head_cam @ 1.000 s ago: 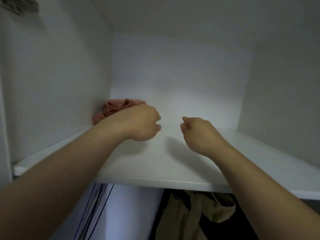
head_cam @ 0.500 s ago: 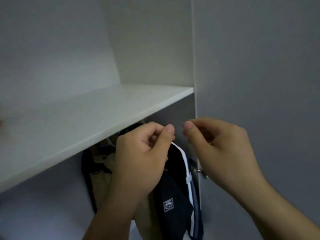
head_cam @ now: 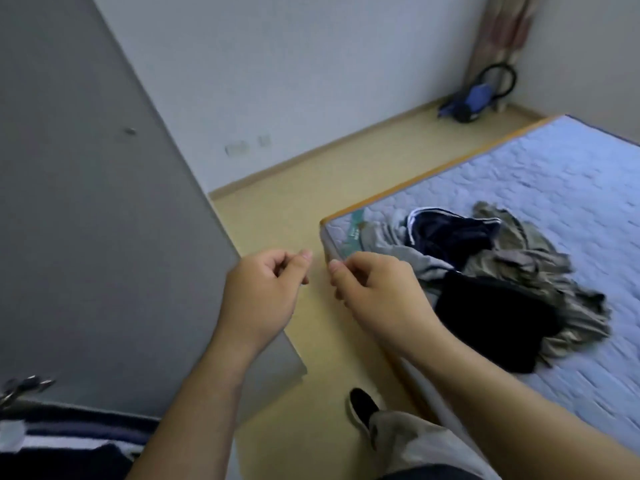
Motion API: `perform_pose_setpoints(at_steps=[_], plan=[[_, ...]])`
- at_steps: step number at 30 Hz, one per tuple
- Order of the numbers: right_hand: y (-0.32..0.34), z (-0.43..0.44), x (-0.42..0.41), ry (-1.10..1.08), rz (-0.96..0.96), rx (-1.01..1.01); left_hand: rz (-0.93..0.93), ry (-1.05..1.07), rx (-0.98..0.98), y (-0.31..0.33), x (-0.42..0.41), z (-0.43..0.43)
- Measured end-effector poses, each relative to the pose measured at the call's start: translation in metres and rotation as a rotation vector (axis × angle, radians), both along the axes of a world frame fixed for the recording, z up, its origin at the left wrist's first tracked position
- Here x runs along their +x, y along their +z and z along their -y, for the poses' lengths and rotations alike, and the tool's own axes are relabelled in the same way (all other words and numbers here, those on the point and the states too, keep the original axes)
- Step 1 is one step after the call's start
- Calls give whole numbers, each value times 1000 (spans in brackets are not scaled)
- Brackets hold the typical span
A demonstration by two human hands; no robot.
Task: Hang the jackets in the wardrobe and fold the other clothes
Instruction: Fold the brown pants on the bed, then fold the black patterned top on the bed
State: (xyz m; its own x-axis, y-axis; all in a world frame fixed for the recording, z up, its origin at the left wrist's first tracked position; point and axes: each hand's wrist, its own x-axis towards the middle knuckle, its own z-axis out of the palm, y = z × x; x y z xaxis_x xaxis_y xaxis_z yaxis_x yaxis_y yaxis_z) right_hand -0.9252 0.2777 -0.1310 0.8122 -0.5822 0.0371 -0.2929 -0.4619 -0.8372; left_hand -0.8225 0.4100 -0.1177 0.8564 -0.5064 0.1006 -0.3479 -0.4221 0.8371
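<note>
Bedroom corner beside a quilted blue mattress
A blue and black appliance sits on the pale floor by the curtain; sockets low on the wall

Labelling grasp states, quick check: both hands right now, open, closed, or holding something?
Left hand: closed, fingers curled, nothing visible in it.
Right hand: closed, fingers curled, nothing visible in it.

Behind the fingers, the left forearm and the right forearm are bare to the picture's edge. Well below the fingers, a loose, pale grey-beige trouser leg ends over a black slip-on shoe with a thin light sole edge. A dark strip lower still may be a shirt hem.
</note>
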Motion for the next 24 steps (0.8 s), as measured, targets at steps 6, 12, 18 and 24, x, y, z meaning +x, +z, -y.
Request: perform_pose_setpoints(at_steps=[6,12,18,24], plan=[[-60,89,-80,-309,-186,172,-106,-375,112,-54,-39,119],[-144,175,-117,-497,-275,379,-202,-582,355,-112,-70,233],[-242,290,-144,-685,-426,609,-258,-678,595,-167,-94,344],[-330,391,-167,-803,-556,809,-392,-625,751,-226,-98,402]])
